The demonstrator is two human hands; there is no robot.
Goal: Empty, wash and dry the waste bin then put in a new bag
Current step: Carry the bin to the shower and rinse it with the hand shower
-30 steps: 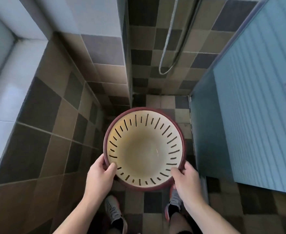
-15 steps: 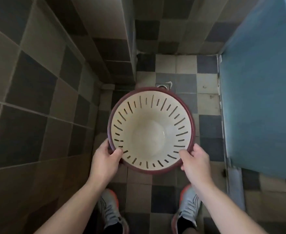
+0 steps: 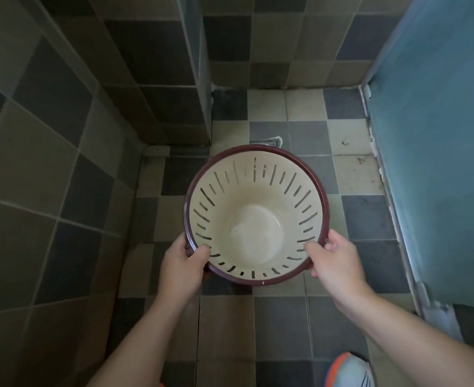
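Observation:
I look straight down into the waste bin (image 3: 255, 219), a cream plastic tub with slotted walls and a dark red rim, upright and held above the tiled floor. Nothing lies inside it and no bag lines it. My left hand (image 3: 184, 259) grips the rim at its near left, thumb hooked over the inside. My right hand (image 3: 333, 259) grips the rim at the near right in the same way.
Checkered floor tiles (image 3: 364, 216) lie below, with a floor drain (image 3: 269, 141) just beyond the bin's far rim. A tiled wall (image 3: 48, 177) rises on the left, with a projecting corner (image 3: 199, 79) ahead. A blue door (image 3: 437, 135) stands on the right. My shoe (image 3: 347, 371) shows at the bottom.
The view has tilted further down toward the floor and the hose and window have left it. The bin stays in both hands, now over the tiles near the drain.

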